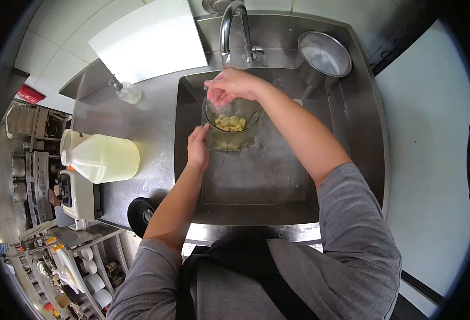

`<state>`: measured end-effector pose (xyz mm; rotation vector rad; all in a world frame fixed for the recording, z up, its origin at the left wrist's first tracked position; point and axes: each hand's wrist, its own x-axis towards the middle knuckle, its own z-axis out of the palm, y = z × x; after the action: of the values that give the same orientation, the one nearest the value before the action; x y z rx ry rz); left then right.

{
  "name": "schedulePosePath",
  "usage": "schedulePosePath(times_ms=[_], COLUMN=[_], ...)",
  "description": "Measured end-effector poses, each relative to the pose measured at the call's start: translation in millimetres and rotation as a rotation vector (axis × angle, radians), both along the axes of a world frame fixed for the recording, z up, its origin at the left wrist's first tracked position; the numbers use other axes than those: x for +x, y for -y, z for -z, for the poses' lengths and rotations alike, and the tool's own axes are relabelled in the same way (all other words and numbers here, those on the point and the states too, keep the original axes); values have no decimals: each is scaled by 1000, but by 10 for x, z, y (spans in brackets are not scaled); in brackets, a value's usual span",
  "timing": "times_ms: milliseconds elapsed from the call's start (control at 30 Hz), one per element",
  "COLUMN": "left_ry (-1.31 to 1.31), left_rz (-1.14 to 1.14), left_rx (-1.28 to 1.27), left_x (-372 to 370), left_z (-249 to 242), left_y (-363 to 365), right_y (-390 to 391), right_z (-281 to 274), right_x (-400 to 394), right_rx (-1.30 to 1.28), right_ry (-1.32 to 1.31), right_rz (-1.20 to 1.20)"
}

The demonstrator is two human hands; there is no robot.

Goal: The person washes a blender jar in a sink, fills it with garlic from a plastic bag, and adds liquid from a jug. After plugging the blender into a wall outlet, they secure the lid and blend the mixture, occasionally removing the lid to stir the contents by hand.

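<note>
A clear, round container stands in the sink below the tap, with pale yellow chunks inside it. My left hand is closed against the container's left side, thumb up near the rim. Above the container's far side, my right hand hangs under the tap with its fingers curled downward. Water runs over that hand and falls toward the container. Whether anything is inside the curled fingers is hidden.
The steel sink has a curved tap at its back. A metal pot stands at the right rear. On the left counter are a jug of yellowish liquid, a small clear bottle and a black round object.
</note>
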<state>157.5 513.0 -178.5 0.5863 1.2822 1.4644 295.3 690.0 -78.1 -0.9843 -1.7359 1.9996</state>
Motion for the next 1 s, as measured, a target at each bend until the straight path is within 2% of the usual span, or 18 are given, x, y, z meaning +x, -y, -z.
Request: schedulePosePath(times_ms=[33, 67, 100, 167, 200, 233, 300, 433, 500, 533, 600, 633, 700, 767, 833, 900, 967, 1000], left_ry=[5, 9, 9, 45, 49, 34, 20, 34, 22, 31, 41, 39, 34, 85, 110, 137, 240, 244], left_rz=[-16, -30, -31, -34, -38, -21, -7, -59, -82, -59, -42, -8, 22, -23, -18, -12, -62, -68], left_rx=[14, 28, 22, 31, 30, 14, 0, 1, -3, 12, 28, 25, 21, -6, 25, 54, 64, 60], left_x=[9, 15, 10, 7, 13, 21, 49, 91, 76, 40, -44, -86, -112, -25, -140, -229, -253, -196], left_z=[21, 42, 64, 104, 92, 43, -73, -190, -198, -206, -202, -176, -228, -473, -279, -154, -176, -294], left_y=[-17, -28, -54, -130, -167, -210, -292, -445, -498, -521, -567, -582, -553, -503, -499, -485, -453, -434], right_y=[3, 9, 15, -2, -19, -45, -87, 126, 133, 87, -73, -164, -306, -281, -305, -298, -166, 95], right_z=[5, 46, 38, -1, 84, 265, 641, 645, 453, 478, 506, 497, 472, 51, -102, -188, -246, -425], right_x=[-12, -44, -27, 45, 30, -15, -117, -154, -102, -126, -224, -253, -271, -198, -152, -11, 132, 183], right_rx=[-1, 155, 149, 80, 207, 208, 897, 814, 462, 461, 406, 409, 465, 571, 519, 551, 872, 871], right_ry=[49, 118, 117, 249, 375, 378, 903, 905, 912, 915, 972, 973, 1002, 903, 671, 608, 492, 536], right_rz=[-85, 56, 55, -234, -319, -324, -687, -745, -659, -658, -976, -982, -687, -642, -461, -422, -400, -423])
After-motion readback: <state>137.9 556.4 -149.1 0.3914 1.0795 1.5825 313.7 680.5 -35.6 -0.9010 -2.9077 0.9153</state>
